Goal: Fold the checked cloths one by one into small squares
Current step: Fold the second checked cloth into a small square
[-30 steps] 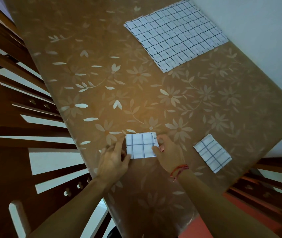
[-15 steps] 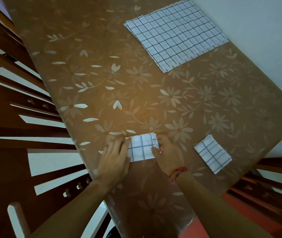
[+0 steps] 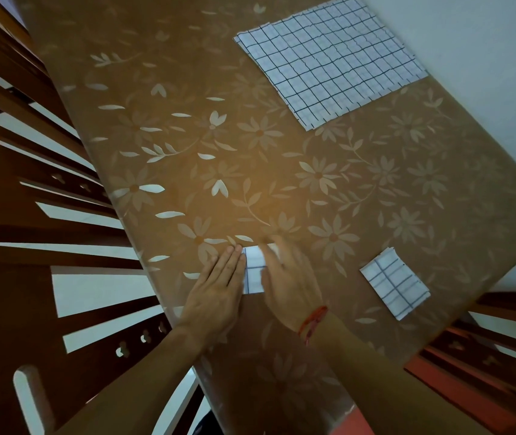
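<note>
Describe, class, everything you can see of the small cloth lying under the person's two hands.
The small cloth is white with a thin dark grid, folded into a small, thin, roughly square pad. It lies flat near the table's front edge. The left hand rests flat against its left side, fingers straight. The right hand lies flat over its right part and hides it, so only a narrow strip shows between the hands. Its near edge looks straight.
</note>
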The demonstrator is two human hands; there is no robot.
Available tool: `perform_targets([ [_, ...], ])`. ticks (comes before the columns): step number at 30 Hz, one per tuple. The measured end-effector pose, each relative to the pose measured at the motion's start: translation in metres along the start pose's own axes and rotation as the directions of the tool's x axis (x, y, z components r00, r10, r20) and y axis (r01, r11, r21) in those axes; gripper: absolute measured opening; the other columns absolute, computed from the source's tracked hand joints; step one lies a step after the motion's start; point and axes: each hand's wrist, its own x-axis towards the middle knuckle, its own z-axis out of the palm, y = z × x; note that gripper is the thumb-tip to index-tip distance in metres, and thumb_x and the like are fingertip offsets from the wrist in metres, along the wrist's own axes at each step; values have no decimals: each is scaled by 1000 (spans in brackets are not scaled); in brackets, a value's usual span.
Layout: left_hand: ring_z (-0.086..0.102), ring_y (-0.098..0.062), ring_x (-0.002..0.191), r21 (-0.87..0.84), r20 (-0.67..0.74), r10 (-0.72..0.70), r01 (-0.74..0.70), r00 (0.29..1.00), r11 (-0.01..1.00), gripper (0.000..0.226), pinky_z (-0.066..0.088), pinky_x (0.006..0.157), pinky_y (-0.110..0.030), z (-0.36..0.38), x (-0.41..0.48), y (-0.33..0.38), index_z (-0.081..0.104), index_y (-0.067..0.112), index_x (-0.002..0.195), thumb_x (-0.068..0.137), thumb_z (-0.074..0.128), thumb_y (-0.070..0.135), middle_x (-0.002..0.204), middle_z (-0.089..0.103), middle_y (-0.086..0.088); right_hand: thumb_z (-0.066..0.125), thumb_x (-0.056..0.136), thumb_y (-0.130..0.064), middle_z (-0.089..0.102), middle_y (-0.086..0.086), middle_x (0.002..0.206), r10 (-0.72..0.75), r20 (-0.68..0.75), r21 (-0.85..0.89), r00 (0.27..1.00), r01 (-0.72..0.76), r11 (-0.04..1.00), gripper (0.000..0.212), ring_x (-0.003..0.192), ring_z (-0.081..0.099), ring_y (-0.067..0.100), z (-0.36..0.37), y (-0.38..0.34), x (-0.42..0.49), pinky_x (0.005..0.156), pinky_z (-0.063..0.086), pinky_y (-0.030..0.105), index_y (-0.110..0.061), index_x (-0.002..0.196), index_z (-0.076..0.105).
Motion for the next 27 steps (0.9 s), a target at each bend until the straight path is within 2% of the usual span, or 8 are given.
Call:
perform_targets([
  [2, 25, -29, 145, -2, -15, 12, -12, 1000, 1000, 56, 17, 116, -44, 2, -1, 0, 37, -4, 144, 93, 31, 17, 153, 33, -18, 36, 90, -14, 34, 13, 152, -154, 85, -11, 984, 155, 988, 53, 140, 32, 26, 15, -10, 0, 114, 31, 41, -5, 142, 41],
  [3, 23, -29, 146, -3, -19, 12, -12, 1000, 1000, 56, 18, 116, -44, 3, -2, 1, 35, -4, 145, 94, 32, 18, 154, 32, -18, 30, 92, -16, 28, 14, 156, -183, 118, -16, 976, 186, 982, 56, 146, 23, 25, 22, -13, -2, 117, 26, 41, -2, 146, 35],
  [7, 16, -27, 148, 9, -12, -7, 7, 1000, 1000, 57, 17, 117, -45, 7, -4, 2, 30, -3, 147, 96, 30, 20, 156, 26, -17, 20, 97, -21, 16, 13, 160, -143, 177, -67, 974, 157, 985, 57, 149, 9, 21, 41, -10, -5, 119, 21, 41, -3, 151, 19],
  [10, 16, -26, 148, 19, -14, -16, 16, 1000, 1000, 55, 17, 117, -45, 9, -3, 1, 29, -2, 148, 98, 26, 21, 157, 25, -16, 21, 100, -22, 13, 14, 160, -148, 192, -112, 970, 171, 979, 56, 149, 5, 22, 43, -9, -5, 120, 18, 41, -3, 152, 15],
  [14, 14, -24, 149, 9, -2, -30, 30, 1000, 1000, 55, 18, 118, -44, 10, -2, 1, 27, 1, 149, 101, 12, 23, 158, 23, -15, 20, 102, -30, 14, 14, 160, -136, 222, -152, 966, 172, 973, 57, 149, 8, 24, 41, -2, -5, 120, 17, 42, -2, 151, 17],
  [23, 16, -29, 147, 20, 16, -11, 10, 1000, 1000, 58, 18, 116, -45, 10, -2, -2, 26, -2, 149, 94, 29, 18, 157, 22, -19, 25, 102, -36, 11, 12, 161, -75, 293, -200, 953, 137, 970, 60, 149, 6, 22, 14, 55, -22, 119, 21, 44, -2, 152, 17],
  [27, 18, -29, 147, 31, 41, -8, 7, 999, 1000, 59, 17, 116, -44, 7, -2, -2, 27, -1, 149, 94, 36, 18, 157, 24, -19, 29, 102, -37, 13, 13, 160, -67, 304, -206, 950, 135, 969, 61, 149, 7, 23, 13, 53, -22, 119, 20, 43, -2, 151, 19],
])
